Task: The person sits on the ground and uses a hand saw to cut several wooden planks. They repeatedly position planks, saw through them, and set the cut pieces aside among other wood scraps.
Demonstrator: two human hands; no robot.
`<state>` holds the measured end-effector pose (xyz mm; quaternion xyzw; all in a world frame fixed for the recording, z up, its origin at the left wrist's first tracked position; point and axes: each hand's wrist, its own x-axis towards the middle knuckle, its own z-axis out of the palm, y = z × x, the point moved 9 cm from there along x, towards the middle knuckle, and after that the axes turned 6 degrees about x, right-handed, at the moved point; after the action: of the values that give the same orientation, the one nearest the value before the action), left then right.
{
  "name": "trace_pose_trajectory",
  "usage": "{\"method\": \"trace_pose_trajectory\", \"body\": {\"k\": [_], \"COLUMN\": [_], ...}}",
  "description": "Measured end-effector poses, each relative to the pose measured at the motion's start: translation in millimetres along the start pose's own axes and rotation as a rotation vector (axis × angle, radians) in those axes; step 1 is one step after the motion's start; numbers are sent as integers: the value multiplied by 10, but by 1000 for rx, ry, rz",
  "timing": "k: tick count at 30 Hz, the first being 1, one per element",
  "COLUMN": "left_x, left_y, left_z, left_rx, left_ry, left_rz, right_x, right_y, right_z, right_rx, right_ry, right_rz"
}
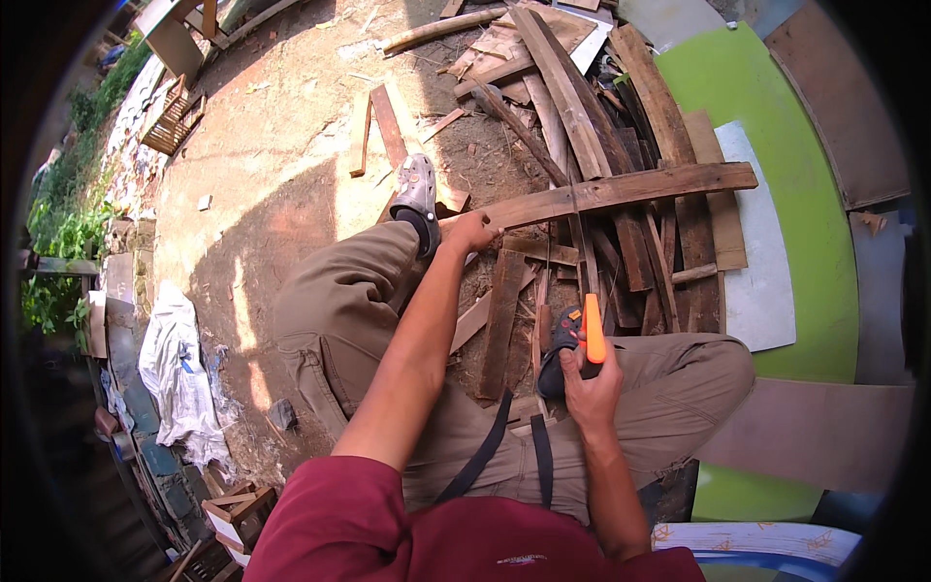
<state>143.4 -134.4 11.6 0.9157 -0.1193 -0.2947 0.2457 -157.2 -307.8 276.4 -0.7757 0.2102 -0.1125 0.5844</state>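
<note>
A long brown wooden plank lies crosswise over the wood pile, rising slightly to the right. My left hand is closed around its left end, beside my clog-covered left foot. My right hand grips the orange and black handle of a handsaw, low in front of me. The saw's thin blade reaches away from me and meets the plank near its middle; I cannot tell how deep it sits. A dark clog on my other foot is just left of the saw handle.
A heap of old boards and beams spreads beyond the plank. Green sheeting and a pale flat panel lie to the right. At the left are a white sack and a slatted wooden crate on bare ground.
</note>
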Motion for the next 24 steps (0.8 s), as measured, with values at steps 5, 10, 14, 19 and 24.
{"method": "trace_pose_trajectory", "body": {"k": [5,10,14,19,24], "left_x": [235,565,661,551,472], "left_y": [652,801,778,838,788], "left_z": [194,439,447,405,403], "left_rx": [64,244,281,284,205], "left_ry": [165,193,98,241,409], "left_rz": [86,11,30,110,207], "right_x": [110,152,189,145,152], "right_y": [32,365,378,495,378], "right_z": [44,129,89,63,69], "right_rx": [-197,-219,-239,-147,-149], "right_ry": [70,41,36,55,77], "right_rz": [-44,21,12,66,-54]}}
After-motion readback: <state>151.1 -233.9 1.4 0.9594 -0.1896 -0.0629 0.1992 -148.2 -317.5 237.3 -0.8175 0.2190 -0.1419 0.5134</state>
